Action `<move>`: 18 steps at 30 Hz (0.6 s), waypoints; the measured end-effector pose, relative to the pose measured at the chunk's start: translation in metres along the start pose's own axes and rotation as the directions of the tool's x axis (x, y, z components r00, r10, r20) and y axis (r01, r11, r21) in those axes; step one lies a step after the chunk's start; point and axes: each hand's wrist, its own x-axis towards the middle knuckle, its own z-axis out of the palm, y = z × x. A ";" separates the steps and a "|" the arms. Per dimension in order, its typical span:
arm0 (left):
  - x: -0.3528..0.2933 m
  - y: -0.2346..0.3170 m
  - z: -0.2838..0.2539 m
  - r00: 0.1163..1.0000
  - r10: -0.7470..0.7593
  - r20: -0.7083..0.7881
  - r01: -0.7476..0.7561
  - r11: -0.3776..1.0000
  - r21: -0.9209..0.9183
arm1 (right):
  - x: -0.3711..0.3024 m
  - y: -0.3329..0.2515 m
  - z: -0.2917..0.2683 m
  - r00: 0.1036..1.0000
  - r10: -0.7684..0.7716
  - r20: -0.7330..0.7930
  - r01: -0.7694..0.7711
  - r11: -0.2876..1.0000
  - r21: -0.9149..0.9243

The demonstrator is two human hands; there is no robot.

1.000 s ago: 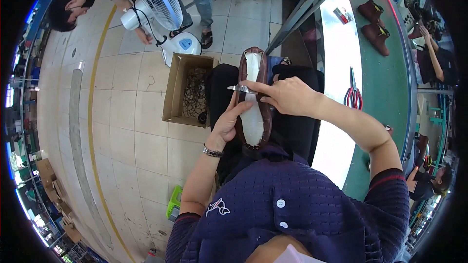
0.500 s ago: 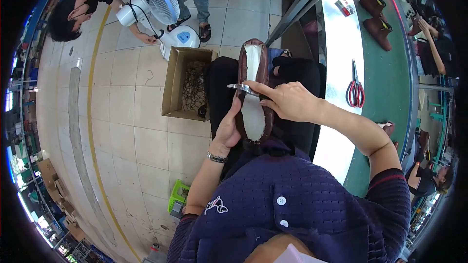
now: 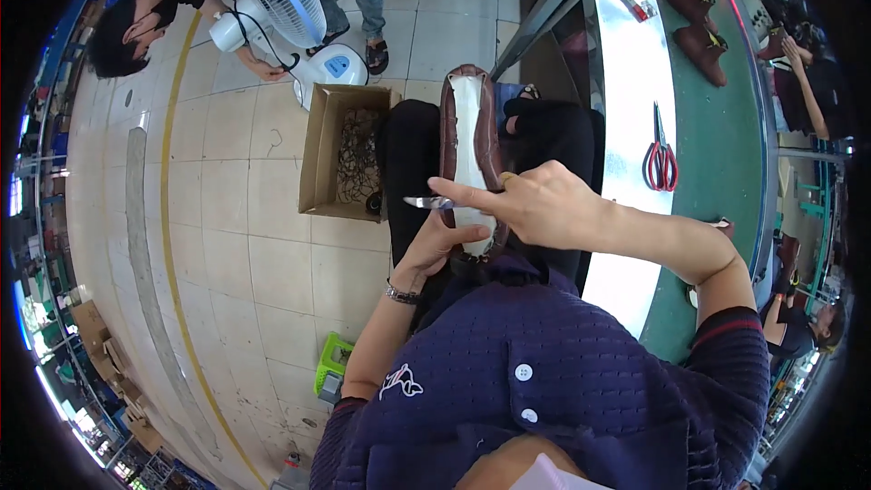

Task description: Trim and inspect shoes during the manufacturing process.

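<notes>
A brown leather shoe upper (image 3: 467, 136) lies bottom up along my lap, its white insole facing me and its leather edge folded in around it. My left hand (image 3: 434, 245) grips the near end from the left, its thumb across the white bottom. My right hand (image 3: 555, 209) is closed on a knife (image 3: 430, 203) with a short, curved metal blade, its index finger stretched along the tool. The blade points left over the near half of the shoe, its tip past the shoe's left side. The knife's handle is hidden in my fist.
Left of my knees stands a cardboard box (image 3: 318, 163) of dark, stringy scraps. On the right bench lie red-handled scissors (image 3: 661, 159) and brown shoes (image 3: 701, 50). A person (image 3: 177, 0) handles a fan (image 3: 283, 0) at far left. A green basket (image 3: 334, 354) sits on the floor.
My right hand has moved toward me and left with the knife, off the shoe's middle. My left thumb has come over onto the white bottom.
</notes>
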 end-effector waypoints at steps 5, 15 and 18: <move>-0.007 -0.007 -0.010 0.992 -0.098 0.079 0.105 0.991 -0.085 | -0.007 -0.014 0.018 0.984 0.083 0.156 -0.080 0.996 -0.027; 0.000 -0.011 -0.016 0.982 -0.184 0.036 0.177 0.973 0.146 | -0.018 -0.004 0.019 0.980 0.128 0.151 -0.141 0.987 0.072; -0.002 -0.028 -0.036 0.990 -0.134 0.034 0.127 0.977 0.174 | -0.018 -0.014 0.016 0.998 0.058 0.032 -0.064 0.973 0.223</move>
